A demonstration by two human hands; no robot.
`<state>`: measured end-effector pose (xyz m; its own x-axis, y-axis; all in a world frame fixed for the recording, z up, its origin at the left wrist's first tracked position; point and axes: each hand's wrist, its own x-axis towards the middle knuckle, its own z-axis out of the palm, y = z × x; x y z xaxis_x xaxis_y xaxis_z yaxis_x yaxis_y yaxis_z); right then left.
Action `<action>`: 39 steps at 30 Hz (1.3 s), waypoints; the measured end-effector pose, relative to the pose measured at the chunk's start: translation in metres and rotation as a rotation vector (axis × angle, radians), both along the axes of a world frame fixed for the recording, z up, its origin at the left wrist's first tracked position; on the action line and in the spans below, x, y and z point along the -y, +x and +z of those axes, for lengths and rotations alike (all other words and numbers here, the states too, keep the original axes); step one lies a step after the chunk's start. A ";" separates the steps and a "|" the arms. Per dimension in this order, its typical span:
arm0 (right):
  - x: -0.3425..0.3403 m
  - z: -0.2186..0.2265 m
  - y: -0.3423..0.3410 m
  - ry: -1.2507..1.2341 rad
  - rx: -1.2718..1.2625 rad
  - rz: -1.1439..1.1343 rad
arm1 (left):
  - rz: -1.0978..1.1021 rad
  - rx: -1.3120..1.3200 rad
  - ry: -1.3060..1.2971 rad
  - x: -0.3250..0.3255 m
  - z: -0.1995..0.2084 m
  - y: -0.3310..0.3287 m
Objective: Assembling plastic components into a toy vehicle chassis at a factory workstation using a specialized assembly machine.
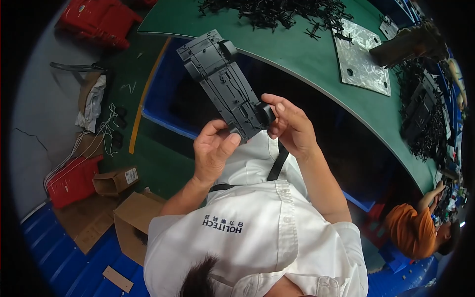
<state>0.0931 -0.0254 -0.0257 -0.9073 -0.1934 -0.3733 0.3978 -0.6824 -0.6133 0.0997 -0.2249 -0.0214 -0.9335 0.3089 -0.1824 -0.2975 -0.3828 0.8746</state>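
Black plastic part (223,85): long axis slants away, far end leftward.

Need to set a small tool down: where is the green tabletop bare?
The green tabletop is bare between its near edge, upper black-parts pile and metal plate; also between plate, near edge and right-hand pile. Crowded: under both piles.

2 own hands (210,151) (296,126), 1 held blk pc (217,81), 1 orange shirt (409,230)
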 end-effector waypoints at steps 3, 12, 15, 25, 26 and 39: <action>0.002 -0.001 0.001 0.029 0.007 0.001 | 0.004 -0.033 -0.023 -0.001 -0.007 0.002; 0.004 -0.011 0.003 -0.009 0.003 -0.011 | -0.023 0.036 0.103 0.000 -0.010 0.003; 0.005 -0.012 0.001 -0.020 0.012 -0.011 | -0.013 0.027 0.105 0.000 -0.010 0.001; 0.006 -0.030 0.001 0.104 0.100 -0.048 | 0.058 0.079 0.032 0.010 -0.025 -0.002; 0.002 -0.033 0.003 0.111 0.104 -0.043 | 0.065 0.081 0.031 0.013 -0.031 -0.003; -0.041 -0.075 0.034 0.119 0.223 -0.146 | 0.358 0.234 -0.230 0.044 -0.114 -0.042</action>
